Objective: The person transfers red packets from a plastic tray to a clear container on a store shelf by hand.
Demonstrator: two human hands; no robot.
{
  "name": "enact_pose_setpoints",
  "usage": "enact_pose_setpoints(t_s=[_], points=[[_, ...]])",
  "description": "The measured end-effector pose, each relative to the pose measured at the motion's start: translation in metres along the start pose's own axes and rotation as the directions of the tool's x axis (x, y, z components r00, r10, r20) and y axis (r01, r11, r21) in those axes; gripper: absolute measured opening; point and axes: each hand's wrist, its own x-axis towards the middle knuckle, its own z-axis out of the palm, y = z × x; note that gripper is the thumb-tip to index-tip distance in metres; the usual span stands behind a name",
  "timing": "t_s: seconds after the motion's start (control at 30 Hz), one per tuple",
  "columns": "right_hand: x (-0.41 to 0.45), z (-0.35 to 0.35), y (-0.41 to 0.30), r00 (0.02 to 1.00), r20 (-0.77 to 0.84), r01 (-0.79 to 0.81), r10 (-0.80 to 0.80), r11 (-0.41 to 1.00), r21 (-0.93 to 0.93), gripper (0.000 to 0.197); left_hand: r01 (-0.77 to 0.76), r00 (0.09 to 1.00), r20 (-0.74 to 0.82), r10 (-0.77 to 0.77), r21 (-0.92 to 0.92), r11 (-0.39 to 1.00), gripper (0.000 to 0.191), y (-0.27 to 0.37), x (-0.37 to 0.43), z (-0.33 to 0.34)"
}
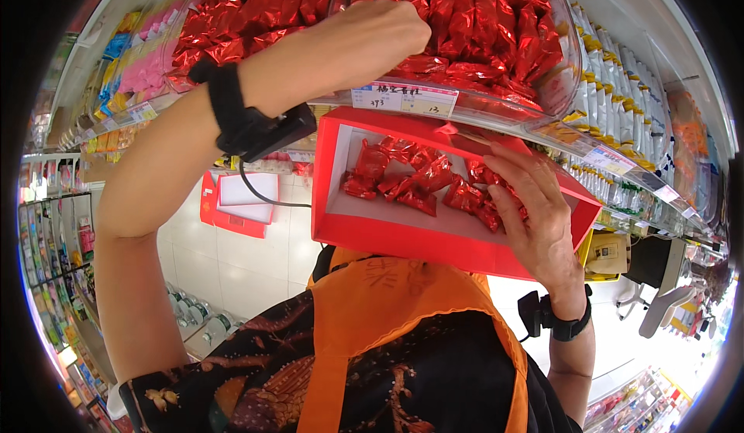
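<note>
My left hand (401, 26) reaches over a clear plastic shelf bin of red foil-wrapped packets (459, 20); its fingers are hidden behind the back of the hand. Below the shelf edge, against my body, an open red cardboard box (407, 244) with a pale inside holds several small red foil packets (430, 171). My right hand (532, 212) lies over the box's right part, fingers reaching across the opening above the packets; whether they grip anything is unclear. Black straps with small devices are on both wrists. A dark cable hangs from the left one.
Price labels (405, 100) run along the shelf edge. More bins hold white-and-yellow packets (610, 78) at right and pink packets (148, 72) at left. A red-and-white box (241, 200) lies on the tiled floor at left, plastic bottles (200, 314) nearby. A chair (665, 311) stands at right.
</note>
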Motion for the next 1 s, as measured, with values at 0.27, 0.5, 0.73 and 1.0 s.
enact_pose_setpoints(t_s=[0.27,0.5,0.73,1.0], points=[[-0.024,-0.004,0.018,0.993,-0.063,-0.103,0.100,0.993,-0.057,0.025,0.057,0.996,0.059,-0.060,0.051,0.997,0.010,-0.014,-0.004,0.022],[-0.050,-0.028,0.015,0.966,-0.246,-0.111,0.081,0.988,-0.110,0.024,0.151,0.946,0.264,-0.190,0.162,0.975,0.028,-0.012,-0.008,0.013],[-0.074,-0.009,0.035,0.974,0.008,-0.228,0.227,0.973,0.044,0.018,0.254,0.854,0.433,-0.289,0.138,0.957,0.032,-0.014,0.005,0.017],[-0.109,0.013,0.097,0.854,0.245,-0.436,0.459,0.889,-0.141,0.025,0.214,0.899,0.352,-0.261,0.167,0.963,0.025,-0.031,-0.005,0.029]])
